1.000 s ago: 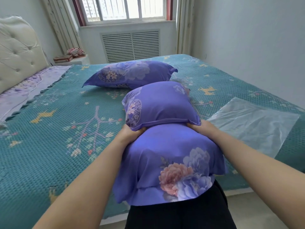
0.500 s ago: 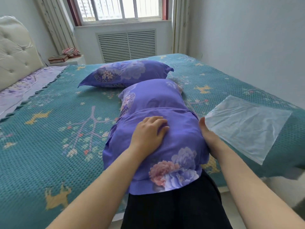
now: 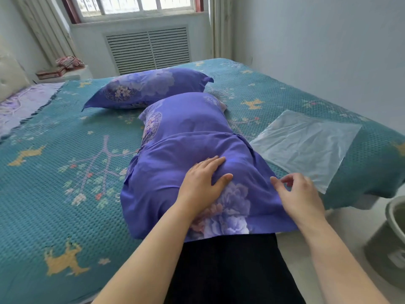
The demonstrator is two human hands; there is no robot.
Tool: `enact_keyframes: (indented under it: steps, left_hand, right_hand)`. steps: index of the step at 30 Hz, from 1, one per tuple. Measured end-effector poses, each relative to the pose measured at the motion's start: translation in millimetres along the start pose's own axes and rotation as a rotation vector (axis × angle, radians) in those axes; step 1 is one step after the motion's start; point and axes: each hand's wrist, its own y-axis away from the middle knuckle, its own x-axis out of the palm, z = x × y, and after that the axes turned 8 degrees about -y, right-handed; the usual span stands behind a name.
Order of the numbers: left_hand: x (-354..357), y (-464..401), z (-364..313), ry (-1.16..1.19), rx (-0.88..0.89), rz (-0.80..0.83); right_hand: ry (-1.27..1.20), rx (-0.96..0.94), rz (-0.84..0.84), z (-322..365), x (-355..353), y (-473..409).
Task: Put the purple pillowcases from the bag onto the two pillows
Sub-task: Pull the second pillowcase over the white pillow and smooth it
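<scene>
On the bed (image 3: 54, 194) we see one pillow (image 3: 186, 132) nearest us, a second pillow (image 3: 149, 88) behind it, a bag (image 3: 306, 143) to its right.

Bare forearms (image 3: 153, 255); black ribbed garment (image 3: 230, 270) below.

I read the near pillowcase (image 3: 197, 150) as smooth woven cloth with a faint sheen and a printed floral pattern; the far pillowcase (image 3: 151, 88) matches it. The bedspread (image 3: 54, 172) is teal cloth, matt, with a raised waffle texture. The bag (image 3: 306, 143) is thin translucent plastic, glossy and creased. The bin (image 3: 390, 244) looks like smooth matt plastic.
</scene>
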Motion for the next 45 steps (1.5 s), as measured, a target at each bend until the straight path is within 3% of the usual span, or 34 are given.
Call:
enact_keyframes:
  steps: [3, 4, 8, 14, 16, 19, 23, 25, 29, 34, 38, 41, 45]
  left_hand:
    - [1.0, 1.6, -1.1, 0.055, -0.021, -0.029]
    - [0.8, 2.4, -1.1, 0.062, -0.021, -0.031]
    - [-0.1, 8.7, 0.1, 0.075, -0.009, -0.053]
    - [16.5, 15.0, -1.2, -0.139, 0.032, -0.176]
    - [21.8, 14.1, -7.7, -0.21, 0.044, -0.22]
    - [25.7, 11.4, -9.9, -0.248, 0.063, -0.211]
    - [21.5, 6.4, -13.9, -0.302, 0.021, -0.03]
    - [16.8, 3.1, -14.7, -0.262, -0.031, 0.097]
    - [0.4, -6.7, -7.5, -0.029, -0.195, 0.241]
    - [0.9, -15.6, 17.1, 0.48, -0.434, 0.141]
    - [8.5, -18.2, 28.5, 0.747, -0.579, -0.111]
    - [11.3, -11.6, 23.1, 0.874, -0.581, -0.232]
    - [12.5, -0.6, 25.0, 1.087, -0.465, -0.155]
  right_hand:
    - [-0.207, 0.0, 0.341, 17.4, 16.7, 24.8]
    - [-0.241, -0.02, 0.365, 19.4, 24.7, 29.6]
    - [-0.383, -0.006, 0.217, 16.3, 37.2, 32.6]
    - [-0.112, -0.03, 0.186, 25.1, 15.4, 35.4]
    - [-0.388, 0.074, 0.266, 27.8, 16.3, 32.0]
    - [-1.006, 0.25, 0.269, 31.0, 18.5, 35.9]
    - [-1.43, 0.167, 0.238, 44.5, 19.0, 40.2]
    - [-1.264, 0.02, 0.235, 54.1, 24.9, 33.4]
    - [-0.52, -0.356, 0.245, 63.8, 40.4, 14.2]
    - [-0.221, -0.484, 0.365, 66.9, 46.3, 19.6]
    - [0.029, -0.585, 0.391, 70.4, 46.9, 26.3]
    - [0.248, -0.58, 0.422, 72.2, 45.8, 24.5]
    - [0.632, -0.647, 0.35, 79.5, 56.1, 28.7]
